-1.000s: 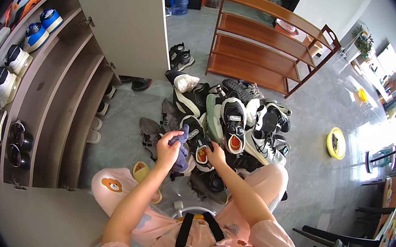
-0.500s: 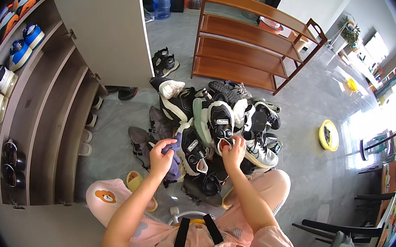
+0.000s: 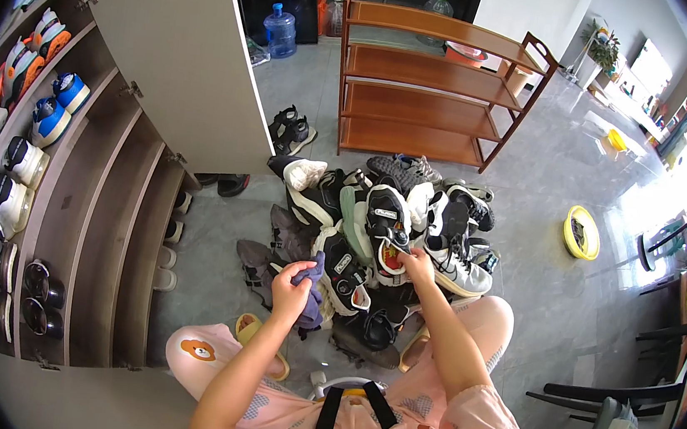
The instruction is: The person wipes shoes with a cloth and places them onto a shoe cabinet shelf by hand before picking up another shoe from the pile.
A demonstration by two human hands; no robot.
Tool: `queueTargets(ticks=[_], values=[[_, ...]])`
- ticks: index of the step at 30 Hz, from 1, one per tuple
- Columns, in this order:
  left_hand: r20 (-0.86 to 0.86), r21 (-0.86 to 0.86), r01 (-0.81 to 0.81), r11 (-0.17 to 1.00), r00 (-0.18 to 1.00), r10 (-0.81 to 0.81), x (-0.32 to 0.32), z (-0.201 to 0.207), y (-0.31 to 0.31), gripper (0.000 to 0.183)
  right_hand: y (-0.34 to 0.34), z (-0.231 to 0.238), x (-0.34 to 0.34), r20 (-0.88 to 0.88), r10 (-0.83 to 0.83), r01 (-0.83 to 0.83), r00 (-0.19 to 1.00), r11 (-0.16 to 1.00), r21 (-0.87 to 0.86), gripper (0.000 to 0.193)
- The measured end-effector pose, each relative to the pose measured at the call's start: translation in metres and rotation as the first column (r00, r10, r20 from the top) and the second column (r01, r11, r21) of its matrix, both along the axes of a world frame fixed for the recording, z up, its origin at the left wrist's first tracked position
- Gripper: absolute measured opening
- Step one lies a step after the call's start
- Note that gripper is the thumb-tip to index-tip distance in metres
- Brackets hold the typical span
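Note:
My left hand (image 3: 292, 289) is closed around a purple cloth (image 3: 314, 305), which hangs down beside the shoe pile. My right hand (image 3: 419, 268) pinches the heel end of a black-and-white sneaker (image 3: 387, 211) lying on top of the heap, its toe pointing away from me. Red lining shows inside that sneaker's opening. Between my hands lies a similar black-and-white sneaker (image 3: 341, 269). A white sneaker (image 3: 457, 265) rests just right of my right hand, and a pale green shoe (image 3: 355, 217) is wedged in the middle. Black shoes (image 3: 370, 328) lie nearest my legs.
On the left an open shoe cabinet (image 3: 101, 214) holds several pairs, its door (image 3: 178, 46) swung outward. A brown wooden rack (image 3: 421, 110) stands behind the pile. A yellow basin (image 3: 582, 233) sits on the floor to the right, with dark chairs (image 3: 618, 394) nearer.
The view has shifted, so the scene appears lower and further right. My right hand has slid to the outer side of the sneaker's heel, and more red lining shows. The left still grips the cloth.

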State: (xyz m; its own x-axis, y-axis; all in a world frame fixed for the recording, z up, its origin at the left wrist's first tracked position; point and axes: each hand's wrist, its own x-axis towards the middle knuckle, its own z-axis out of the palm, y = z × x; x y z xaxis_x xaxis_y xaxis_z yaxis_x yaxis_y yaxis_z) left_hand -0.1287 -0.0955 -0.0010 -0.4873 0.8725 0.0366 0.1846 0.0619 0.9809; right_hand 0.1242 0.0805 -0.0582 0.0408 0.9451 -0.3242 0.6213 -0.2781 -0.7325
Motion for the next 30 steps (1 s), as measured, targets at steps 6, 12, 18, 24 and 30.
queueTargets(ticks=[6, 12, 18, 24, 30], values=[[-0.39, 0.302, 0.019, 0.953, 0.915, 0.106, 0.014, 0.042, -0.007, 0.038, -0.048, 0.077, 0.004, 0.152, 0.279, -0.313, 0.948, 0.9, 0.304, 0.058], [-0.687, 0.383, 0.086, 0.92, 0.692, 0.221, 0.01, 0.07, 0.012, 0.062, -0.074, 0.153, 0.006, 0.312, 0.527, -0.611, 0.79, 0.714, 0.341, 0.053], [-0.788, 0.299, 0.093, 0.95, 0.585, 0.191, 0.014, 0.057, 0.031, 0.059, -0.085, 0.136, -0.011, 0.32, 0.462, -0.561, 0.827, 0.693, 0.452, 0.055], [-0.775, 0.237, 0.307, 0.922, 0.632, -0.011, 0.037, 0.058, 0.037, 0.049, -0.085, 0.125, -0.034, 0.3, 0.414, -0.511, 0.859, 0.715, 0.477, 0.057], [-0.779, 0.28, 0.268, 0.922, 0.624, 0.055, 0.019, 0.063, 0.041, 0.048, -0.081, 0.134, -0.037, 0.297, 0.377, -0.48, 0.877, 0.675, 0.561, 0.059]])
